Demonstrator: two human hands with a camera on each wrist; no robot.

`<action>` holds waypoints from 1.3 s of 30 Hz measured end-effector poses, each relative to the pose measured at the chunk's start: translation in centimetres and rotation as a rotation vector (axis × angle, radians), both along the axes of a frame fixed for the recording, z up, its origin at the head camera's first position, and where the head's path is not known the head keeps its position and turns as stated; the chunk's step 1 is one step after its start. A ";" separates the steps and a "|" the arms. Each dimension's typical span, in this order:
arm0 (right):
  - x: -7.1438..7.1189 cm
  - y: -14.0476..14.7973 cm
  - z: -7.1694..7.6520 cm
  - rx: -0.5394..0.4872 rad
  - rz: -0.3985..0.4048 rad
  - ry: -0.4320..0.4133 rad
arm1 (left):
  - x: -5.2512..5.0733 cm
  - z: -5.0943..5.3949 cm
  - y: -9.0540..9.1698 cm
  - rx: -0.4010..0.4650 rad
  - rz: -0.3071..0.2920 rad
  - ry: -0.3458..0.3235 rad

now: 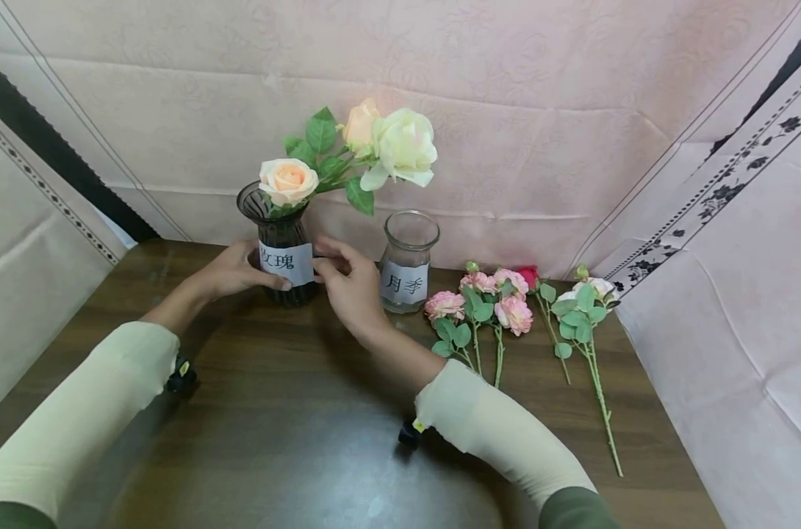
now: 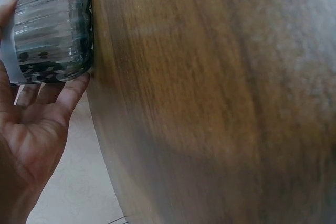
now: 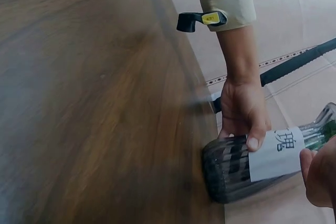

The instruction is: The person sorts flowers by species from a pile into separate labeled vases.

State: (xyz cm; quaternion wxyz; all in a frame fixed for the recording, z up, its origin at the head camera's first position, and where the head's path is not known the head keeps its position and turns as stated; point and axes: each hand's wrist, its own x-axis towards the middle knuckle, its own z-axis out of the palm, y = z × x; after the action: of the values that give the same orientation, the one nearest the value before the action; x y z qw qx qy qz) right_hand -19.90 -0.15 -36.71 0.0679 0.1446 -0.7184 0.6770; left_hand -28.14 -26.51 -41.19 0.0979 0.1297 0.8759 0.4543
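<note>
A dark, ribbed glass vase (image 1: pixel 286 239) with a white paper label (image 1: pixel 295 264) stands near the table's back edge. My left hand (image 1: pixel 231 272) grips its left side, thumb across the label's front and fingers behind the glass. On the opposite side, my right hand (image 1: pixel 350 283) holds the vase by the label's right edge, its fingers bent. A peach rose (image 1: pixel 289 181) sits at the vase's mouth; another peach rose (image 1: pixel 361 128) and a large pale green-white rose (image 1: pixel 403 147) lean out to the right. In the left wrist view, the vase's base (image 2: pixel 58 30) meets the table.
Just right of my right hand stands a clear glass jar (image 1: pixel 410 253), also labelled. Pink flowers (image 1: pixel 476 305), a red flower (image 1: pixel 527 276) and a white flower stem (image 1: pixel 592 312) lie on the table's (image 1: pixel 275 441) right side. Pale cloth (image 1: pixel 539 184) hangs behind.
</note>
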 end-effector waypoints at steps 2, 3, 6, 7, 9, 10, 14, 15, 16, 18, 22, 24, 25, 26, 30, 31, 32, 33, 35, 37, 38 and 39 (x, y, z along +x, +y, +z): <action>0.1 0.7 -0.2 -0.036 0.035 -0.003 | 0.0 0.0 -0.1 -0.005 0.007 0.002; 0.2 1.0 -0.3 -0.040 0.046 -0.006 | 0.1 0.0 -0.1 -0.006 0.010 0.000; 0.5 2.2 -0.5 -0.047 0.073 -0.027 | 0.1 -0.1 -0.1 -0.009 0.015 0.000; 0.7 2.6 -0.6 -0.047 0.079 -0.033 | 0.1 -0.1 -0.1 -0.011 0.016 0.000; 1.0 3.3 -0.7 -0.050 0.089 -0.046 | 0.1 -0.1 -0.1 -0.015 0.014 0.002; 1.1 3.7 -0.7 -0.051 0.097 -0.053 | 0.0 -0.1 -0.1 -0.016 0.014 0.004; 1.7 5.3 -0.7 -0.044 0.124 -0.060 | -0.2 -0.2 -0.1 -0.021 0.019 0.000; 1.8 5.7 -0.6 -0.043 0.130 -0.059 | -0.2 -0.3 -0.1 -0.018 0.022 -0.003; 2.0 6.1 -0.6 -0.043 0.134 -0.057 | -0.2 -0.3 -0.2 -0.018 0.021 -0.006; 2.2 7.0 -0.6 -0.045 0.135 -0.050 | -0.3 -0.4 -0.2 -0.017 0.016 -0.010; 2.7 8.6 -0.7 -0.053 0.131 -0.053 | -0.4 -0.5 -0.3 -0.022 0.001 -0.006; 2.9 9.5 -0.7 -0.055 0.128 -0.066 | -0.3 -0.4 -0.3 -0.019 -0.006 0.002; 3.0 9.9 -0.7 -0.057 0.127 -0.074 | -0.3 -0.4 -0.3 -0.015 -0.007 0.006; 3.1 10.3 -0.7 -0.063 0.127 -0.081 | -0.3 -0.3 -0.2 -0.009 -0.010 0.010; 3.5 12.1 -0.5 -0.064 0.118 -0.087 | -0.1 -0.2 -0.3 -0.005 -0.019 0.023; 3.5 12.5 -0.4 -0.060 0.115 -0.088 | -0.1 -0.1 -0.3 -0.009 -0.020 0.025; 3.6 12.9 -0.4 -0.056 0.112 -0.090 | -0.1 -0.1 -0.3 -0.012 -0.021 0.026; 3.6 13.3 -0.4 -0.047 0.106 -0.092 | -0.1 -0.1 -0.3 -0.014 -0.020 0.024; 3.7 14.1 -0.5 -0.034 0.092 -0.107 | -0.1 -0.1 -0.4 -0.015 -0.022 0.021; 3.9 14.9 -0.6 -0.027 0.077 -0.121 | -0.1 -0.1 -0.4 -0.014 -0.024 0.015; 3.9 15.3 -0.6 -0.028 0.069 -0.127 | -0.1 -0.1 -0.3 -0.012 -0.024 0.013; 4.0 15.7 -0.7 -0.027 0.060 -0.128 | -0.1 -0.1 -0.3 -0.011 -0.026 0.013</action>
State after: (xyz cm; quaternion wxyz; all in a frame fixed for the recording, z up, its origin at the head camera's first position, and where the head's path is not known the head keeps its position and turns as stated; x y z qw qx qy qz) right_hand -15.94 15.50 -37.41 0.0036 0.1214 -0.7076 0.6961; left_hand -28.27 -26.79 -41.26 0.0990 0.1436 0.8772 0.4473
